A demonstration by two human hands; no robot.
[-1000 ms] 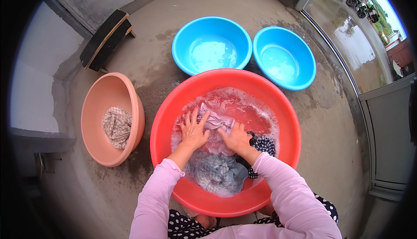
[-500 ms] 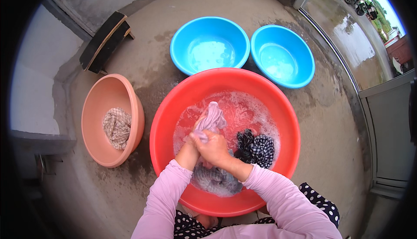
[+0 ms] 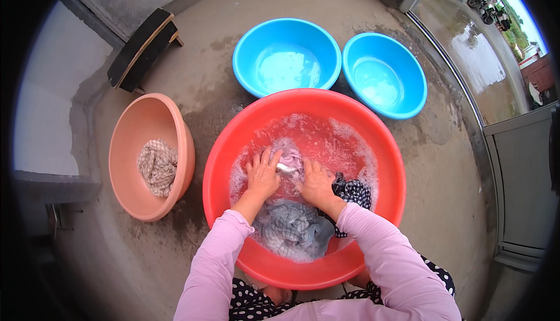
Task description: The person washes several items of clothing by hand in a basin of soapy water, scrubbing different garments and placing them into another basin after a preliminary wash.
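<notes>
A lilac cloth (image 3: 286,151) lies loosely bunched in the sudsy water of a big red basin (image 3: 392,163). My left hand (image 3: 263,173) is at the cloth's left side with its fingers spread, touching the edge. On the cloth's other side, my right hand (image 3: 318,182) has its fingers stretched down toward the water, and its fingertips are partly hidden. Nearer to me, a grey checked cloth (image 3: 289,227) soaks in the water. A black-and-white checked cloth (image 3: 353,193) sits to the right, partly covered by my right wrist.
A peach basin (image 3: 119,163) with a beige checked cloth (image 3: 157,166) in it stands at the left. Beyond the red basin are two blue basins (image 3: 248,44) (image 3: 415,82) side by side. A low black stool (image 3: 143,50) stands far left, and a door track (image 3: 446,64) runs along the right.
My hands were closed together on the twisted lilac cloth above the water. They have come apart, and the cloth has dropped into the suds between them.
</notes>
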